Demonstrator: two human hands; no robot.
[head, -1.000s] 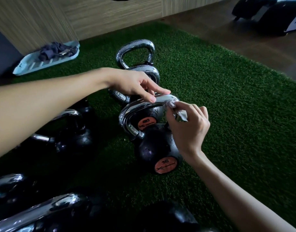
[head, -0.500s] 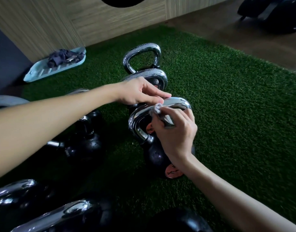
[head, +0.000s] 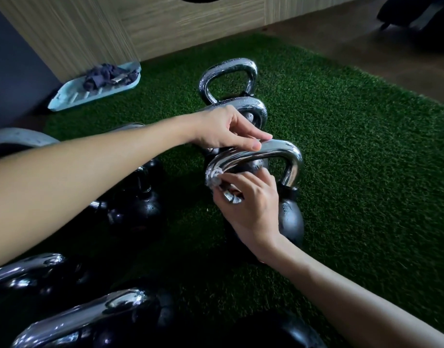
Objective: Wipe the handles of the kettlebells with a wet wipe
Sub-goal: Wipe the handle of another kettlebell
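A black kettlebell [head: 291,219] with a chrome handle [head: 278,151] stands on the green turf in the middle. My right hand [head: 251,209] pinches a small white wet wipe [head: 214,175] against the handle's left bend. My left hand [head: 226,131] rests its fingertips and thumb on the top bar of that handle. Two more chrome-handled kettlebells stand behind it, the nearer handle [head: 256,109] partly hidden by my left hand, the farther handle [head: 228,76] fully in sight.
Several other black kettlebells [head: 138,204] crowd the left and bottom of the view. A light blue tray [head: 72,97] holding dark cloth lies by the wooden wall. Open green turf [head: 366,159] stretches to the right, wooden floor beyond it.
My right hand has slid the wipe leftward and down along the handle, from its right part to the left bend. My left hand stays on the top bar.
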